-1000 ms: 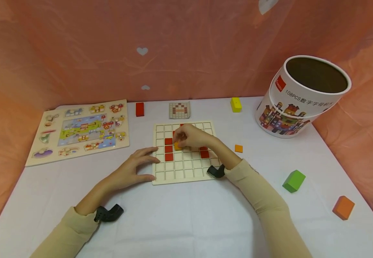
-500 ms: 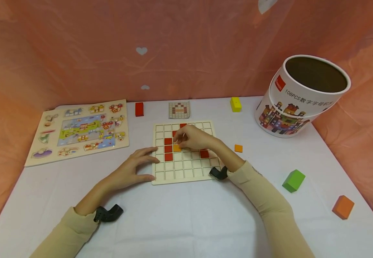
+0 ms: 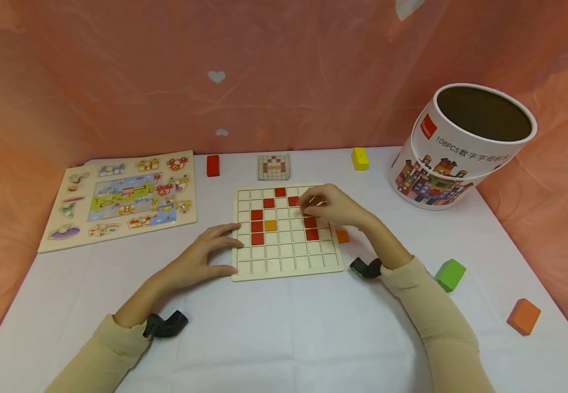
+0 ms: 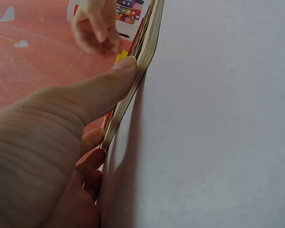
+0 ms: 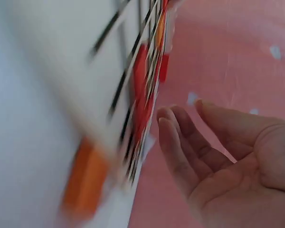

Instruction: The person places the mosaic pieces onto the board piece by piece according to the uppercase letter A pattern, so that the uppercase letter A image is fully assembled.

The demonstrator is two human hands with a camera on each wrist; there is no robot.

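Note:
A pale wooden grid board (image 3: 286,265) lies in the middle, with red square tiles (image 3: 257,227) set in several cells. One orange tile (image 3: 270,225) sits in a cell beside the left column of red tiles. My left hand (image 3: 197,256) rests at the board's left edge, thumb and fingertips touching it; the left wrist view shows the thumb (image 4: 111,83) on the rim. Over the board's right side hovers my right hand (image 3: 335,204), fingers loosely bent. Its thumb and fingers stand apart with nothing between them in the right wrist view. An orange piece (image 3: 342,236) lies by the right edge, partly hidden.
Behind the board lies a small pattern card (image 3: 273,167), between a red block (image 3: 213,166) and a yellow block (image 3: 360,159). A picture puzzle (image 3: 126,199) is at left. At right are a bucket (image 3: 441,164), a green block (image 3: 450,274) and an orange block (image 3: 524,316).
My right hand has let go of the orange tile in its cell and moved right. The orange piece by the board's right edge has come into view. My left hand has stayed put.

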